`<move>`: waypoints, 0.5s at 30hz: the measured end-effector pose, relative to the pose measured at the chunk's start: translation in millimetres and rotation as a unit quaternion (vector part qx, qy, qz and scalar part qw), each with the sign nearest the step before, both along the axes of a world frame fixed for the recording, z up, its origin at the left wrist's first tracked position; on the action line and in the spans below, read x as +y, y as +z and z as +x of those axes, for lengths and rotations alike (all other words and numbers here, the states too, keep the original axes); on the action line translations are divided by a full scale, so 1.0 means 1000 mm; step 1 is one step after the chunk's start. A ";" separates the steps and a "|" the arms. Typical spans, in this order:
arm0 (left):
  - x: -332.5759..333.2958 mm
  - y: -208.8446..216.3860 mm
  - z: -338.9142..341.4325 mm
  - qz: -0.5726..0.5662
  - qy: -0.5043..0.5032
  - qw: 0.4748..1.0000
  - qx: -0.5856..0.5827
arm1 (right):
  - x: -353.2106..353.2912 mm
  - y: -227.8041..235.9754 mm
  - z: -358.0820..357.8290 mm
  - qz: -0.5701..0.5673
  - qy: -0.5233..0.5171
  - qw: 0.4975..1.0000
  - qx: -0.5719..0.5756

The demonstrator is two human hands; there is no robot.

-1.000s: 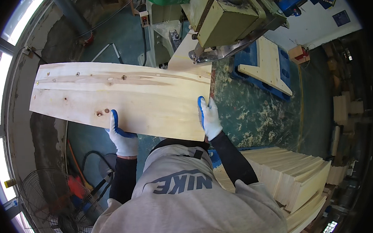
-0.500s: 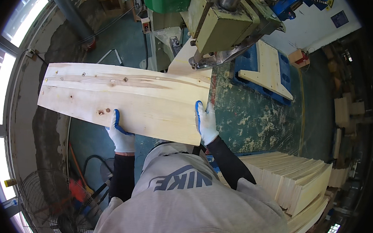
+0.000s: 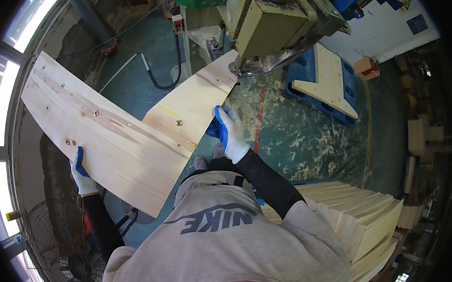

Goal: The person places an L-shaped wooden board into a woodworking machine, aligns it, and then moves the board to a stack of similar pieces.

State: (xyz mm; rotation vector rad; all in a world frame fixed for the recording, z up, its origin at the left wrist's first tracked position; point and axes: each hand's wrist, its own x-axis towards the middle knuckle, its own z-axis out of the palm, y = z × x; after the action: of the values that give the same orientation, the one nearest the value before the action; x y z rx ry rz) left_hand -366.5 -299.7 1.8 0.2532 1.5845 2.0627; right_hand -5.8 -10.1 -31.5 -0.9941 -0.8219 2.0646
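A large L-shaped wooden panel (image 3: 127,142) with several knots is held out in front of me, tilted, its long arm toward the upper left. My left hand (image 3: 83,173), in a white glove with blue palm, grips its lower left edge, thumb on top and fingers hidden beneath. By the panel's right edge is my right hand (image 3: 229,133), gloved alike, thumb and fingers apart; whether its fingertips touch the edge is hard to tell. The panel's short arm reaches the metal foot (image 3: 247,67) of a green machine (image 3: 276,29).
At the lower right stands a stack of wooden panels (image 3: 338,206). Beyond, a blue pallet (image 3: 304,69) carries another cut panel (image 3: 331,83). A caged fan (image 3: 62,249) is at my lower left, beside the windows. A black hose (image 3: 163,86) hangs near the machine.
The panel has turned clockwise, its left end swinging up and its right end down. My left hand moved left and my right hand left, its hold on the panel's end let go.
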 end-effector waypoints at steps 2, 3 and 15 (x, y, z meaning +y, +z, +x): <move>-0.019 0.000 -0.001 -0.006 0.000 1.000 -0.011 | 0.012 0.002 -0.006 0.049 -0.004 0.999 -0.017; -0.027 0.000 -0.001 -0.016 0.000 1.000 -0.015 | 0.013 0.009 -0.010 0.057 0.010 0.998 -0.012; -0.010 -0.016 0.004 -0.064 0.023 0.994 -0.080 | 0.030 -0.007 -0.023 0.130 -0.005 0.992 -0.009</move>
State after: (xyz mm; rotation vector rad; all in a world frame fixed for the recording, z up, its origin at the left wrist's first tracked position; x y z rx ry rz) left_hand -362.8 -309.8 -13.8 0.0054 1.6280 1.9528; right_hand -28.3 19.9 -38.8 -0.8708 -1.0616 1.8848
